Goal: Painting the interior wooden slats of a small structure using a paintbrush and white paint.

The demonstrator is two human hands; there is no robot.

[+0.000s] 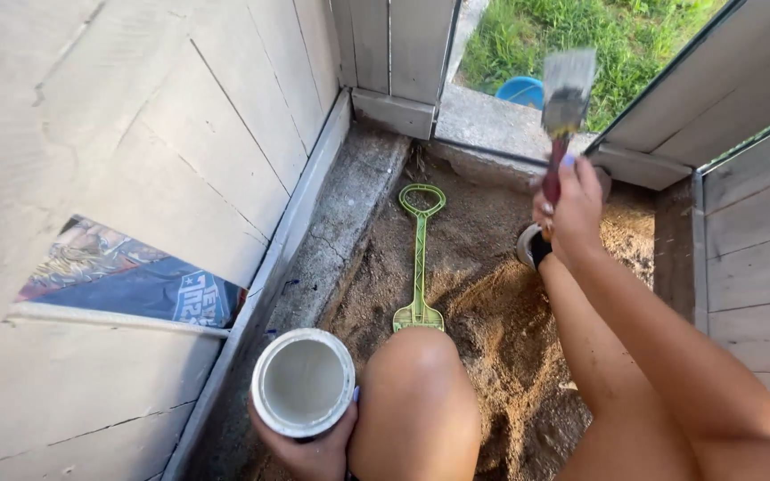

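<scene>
My left hand [309, 450] at 7 o'clock cups a paint tin [303, 381] from below; my right hand [572, 209] at 2 o'clock is clenched on the paintbrush [566, 102], bristles up. Tilting the tin could slop white paint onto the sand [492, 321]

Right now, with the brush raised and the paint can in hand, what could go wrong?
1. The paintbrush, held bristles-up in the right hand, may drip down its handle onto the fingers or the sand.
2. The open paint can, gripped from below by the left hand beside the knee, could tip if bumped.
3. The green toy shovel lies underfoot; possible trip.
</scene>
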